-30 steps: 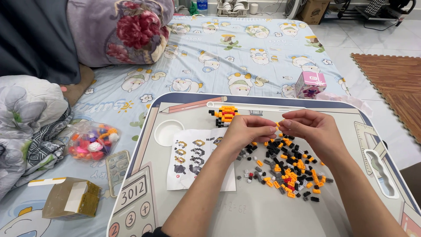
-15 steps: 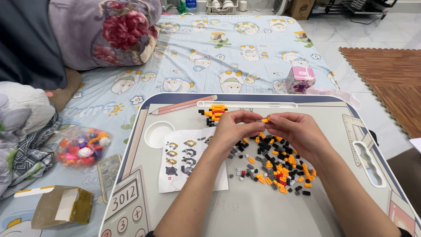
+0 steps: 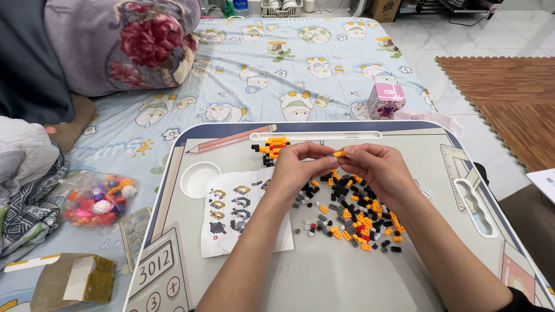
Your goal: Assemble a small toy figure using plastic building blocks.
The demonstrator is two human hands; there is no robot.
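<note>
The tiny orange brick (image 3: 339, 154) is a small block, pinched between my fingertips above the pile of loose bricks (image 3: 352, 211) on the worktop (image 3: 324, 277). My left hand (image 3: 300, 170) and right hand (image 3: 373, 167) meet at it, both grips closed on the piece, forearms angled in from below. The half-built orange and black model (image 3: 270, 149) stands just beyond my left hand.

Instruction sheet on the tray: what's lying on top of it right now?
The left hand and its forearm cross the instruction sheet at its right edge, hiding that part. A few loose bricks lie by that edge. The printed diagrams elsewhere are uncovered.
</note>
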